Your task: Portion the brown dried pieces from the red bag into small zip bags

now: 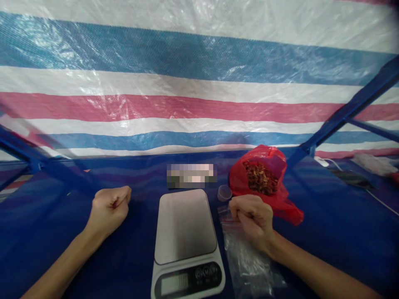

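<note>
My left hand [112, 205] is closed in a fist and rests on the blue table, left of the kitchen scale [187, 228]. My right hand [252, 216] is also a fist, over the upper part of some clear zip bags [240, 253] right of the scale. Nothing shows in either fist. The scale has a bare metal plate and a display at its near end. Just beyond my right hand are a small clear plastic cup [224, 193] and an open red plastic bag [279, 195] holding dried reddish-brown pieces [261, 176].
A blurred-out flat object [191, 175] lies behind the scale. Striped plastic sheeting [187, 108] hangs behind the blue table [134, 249]. Blue metal bars [352, 106] slant up at both sides. At far right are a white cable [382, 201] and a dark flat item [350, 177].
</note>
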A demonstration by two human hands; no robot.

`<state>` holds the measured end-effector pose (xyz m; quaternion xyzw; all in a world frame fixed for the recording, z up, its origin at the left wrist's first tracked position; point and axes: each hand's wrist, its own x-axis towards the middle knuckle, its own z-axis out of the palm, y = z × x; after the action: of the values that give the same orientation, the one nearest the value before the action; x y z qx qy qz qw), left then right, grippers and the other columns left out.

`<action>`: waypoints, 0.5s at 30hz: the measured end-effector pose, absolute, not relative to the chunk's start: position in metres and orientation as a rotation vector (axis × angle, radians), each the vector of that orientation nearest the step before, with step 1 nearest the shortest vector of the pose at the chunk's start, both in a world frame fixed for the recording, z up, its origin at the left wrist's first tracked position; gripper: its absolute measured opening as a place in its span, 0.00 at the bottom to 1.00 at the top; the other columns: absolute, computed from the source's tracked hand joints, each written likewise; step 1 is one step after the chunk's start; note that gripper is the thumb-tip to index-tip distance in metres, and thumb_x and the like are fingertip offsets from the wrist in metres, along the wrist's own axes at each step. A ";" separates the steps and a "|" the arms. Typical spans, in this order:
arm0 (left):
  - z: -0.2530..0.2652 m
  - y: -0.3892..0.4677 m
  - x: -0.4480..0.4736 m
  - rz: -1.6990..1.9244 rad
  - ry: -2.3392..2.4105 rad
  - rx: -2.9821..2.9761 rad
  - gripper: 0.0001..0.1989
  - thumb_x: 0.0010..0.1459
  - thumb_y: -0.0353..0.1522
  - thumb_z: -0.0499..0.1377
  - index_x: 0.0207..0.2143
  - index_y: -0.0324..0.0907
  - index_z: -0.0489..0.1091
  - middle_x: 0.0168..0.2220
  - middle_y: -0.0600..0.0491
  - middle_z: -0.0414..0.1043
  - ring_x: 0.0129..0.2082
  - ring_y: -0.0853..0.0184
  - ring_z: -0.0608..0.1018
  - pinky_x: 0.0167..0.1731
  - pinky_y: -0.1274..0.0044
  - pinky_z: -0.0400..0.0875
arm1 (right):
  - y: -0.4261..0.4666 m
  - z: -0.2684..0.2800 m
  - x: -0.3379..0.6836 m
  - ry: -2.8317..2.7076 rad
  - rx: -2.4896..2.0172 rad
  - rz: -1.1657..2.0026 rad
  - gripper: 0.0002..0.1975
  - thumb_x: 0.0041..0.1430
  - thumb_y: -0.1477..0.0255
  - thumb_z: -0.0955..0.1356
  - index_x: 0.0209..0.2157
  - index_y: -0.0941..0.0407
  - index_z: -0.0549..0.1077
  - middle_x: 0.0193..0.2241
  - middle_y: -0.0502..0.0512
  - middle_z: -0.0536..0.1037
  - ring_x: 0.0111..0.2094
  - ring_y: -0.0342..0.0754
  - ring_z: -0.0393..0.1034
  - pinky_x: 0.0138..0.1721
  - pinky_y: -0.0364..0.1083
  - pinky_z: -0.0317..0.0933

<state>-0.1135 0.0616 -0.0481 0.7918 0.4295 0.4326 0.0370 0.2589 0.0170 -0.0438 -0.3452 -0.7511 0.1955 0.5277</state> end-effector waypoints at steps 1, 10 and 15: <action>-0.048 0.062 -0.113 1.342 1.331 2.426 0.17 0.46 0.20 0.49 0.20 0.45 0.42 0.16 0.62 0.44 0.13 0.77 0.53 0.17 0.78 0.51 | 0.017 -0.044 0.260 -1.792 -0.841 0.483 0.15 0.56 0.84 0.61 0.20 0.54 0.57 0.16 0.44 0.57 0.17 0.39 0.54 0.22 0.43 0.46; -0.054 0.066 -0.116 1.335 1.423 2.383 0.19 0.47 0.22 0.52 0.21 0.45 0.41 0.18 0.62 0.38 0.14 0.76 0.49 0.17 0.76 0.45 | 0.024 -0.046 0.260 -1.860 -0.833 0.655 0.12 0.47 0.83 0.58 0.19 0.54 0.52 0.16 0.44 0.51 0.16 0.38 0.47 0.21 0.43 0.42; -0.057 0.067 -0.120 1.276 1.455 2.355 0.18 0.47 0.22 0.52 0.21 0.45 0.41 0.18 0.62 0.38 0.14 0.75 0.49 0.17 0.76 0.45 | 0.026 -0.052 0.261 -1.859 -0.791 0.658 0.14 0.45 0.86 0.57 0.21 0.54 0.47 0.17 0.43 0.47 0.15 0.37 0.45 0.20 0.43 0.39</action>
<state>-0.1201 0.0667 -0.0571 0.7716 0.4769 0.4182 0.0467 0.2607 0.0261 -0.0519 -0.3253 -0.7643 0.2704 0.4868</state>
